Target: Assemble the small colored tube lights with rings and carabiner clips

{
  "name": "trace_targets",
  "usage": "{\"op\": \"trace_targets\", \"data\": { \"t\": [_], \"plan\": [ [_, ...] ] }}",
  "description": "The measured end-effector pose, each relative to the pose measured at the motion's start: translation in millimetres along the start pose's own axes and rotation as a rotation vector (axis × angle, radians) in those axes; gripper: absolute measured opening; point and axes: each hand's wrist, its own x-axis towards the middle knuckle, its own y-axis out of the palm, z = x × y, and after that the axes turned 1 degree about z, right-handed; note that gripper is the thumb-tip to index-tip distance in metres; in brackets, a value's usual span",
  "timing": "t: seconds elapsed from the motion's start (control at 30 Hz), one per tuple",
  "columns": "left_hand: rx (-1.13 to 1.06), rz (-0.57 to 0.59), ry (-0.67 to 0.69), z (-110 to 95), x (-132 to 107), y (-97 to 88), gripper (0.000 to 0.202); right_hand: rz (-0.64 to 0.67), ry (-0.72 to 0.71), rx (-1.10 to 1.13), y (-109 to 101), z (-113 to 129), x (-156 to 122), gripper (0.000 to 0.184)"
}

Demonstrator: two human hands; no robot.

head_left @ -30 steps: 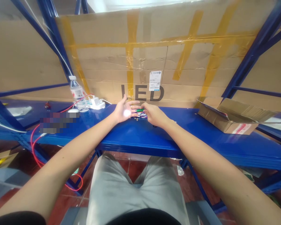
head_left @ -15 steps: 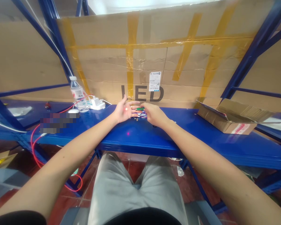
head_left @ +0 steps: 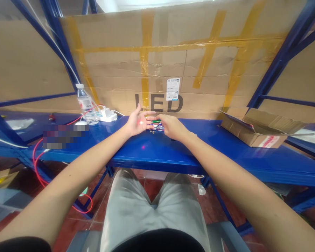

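Note:
My left hand (head_left: 138,122) is held palm up over the blue shelf (head_left: 173,150), fingers stretched out, with a small red light spot on the palm. My right hand (head_left: 172,126) is closed round a thin green pen-like device (head_left: 155,121) whose tip points at the left palm. A small pile of similar coloured pen-like pieces (head_left: 157,128) lies on the shelf between and under the two hands. A faint red glow shows on the shelf just below the left hand.
A water bottle (head_left: 84,104), a white power adapter (head_left: 106,114) and a red cable (head_left: 39,157) sit at the left. An open cardboard box (head_left: 262,127) lies at the right. A large taped cardboard sheet marked LED (head_left: 160,63) stands behind the shelf.
The bright white spot on my left palm has become a small red spot. Both hands have stayed almost in place.

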Motion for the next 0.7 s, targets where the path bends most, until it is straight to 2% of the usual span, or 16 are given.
{"op": "trace_targets", "data": {
  "t": [0.3, 0.5, 0.6, 0.7],
  "plan": [
    [0.022, 0.003, -0.001, 0, 1, -1.6, 0.088, -0.001, 0.013, 0.063, -3, 1, 0, 0.044],
    [0.088, 0.028, 0.029, 1, 2, -0.6, 0.084, -0.021, 0.042, 0.120, -5, 2, -1, 0.036],
    [0.284, -0.054, 0.110, 4, 4, -3.3, 0.070, -0.036, 0.096, 0.140, -3, -3, 0, 0.033],
    [0.793, -0.152, 0.253, 11, 3, -6.0, 0.038, -0.106, 0.233, 0.204, 1, -15, 1, 0.030]
  ]
}}
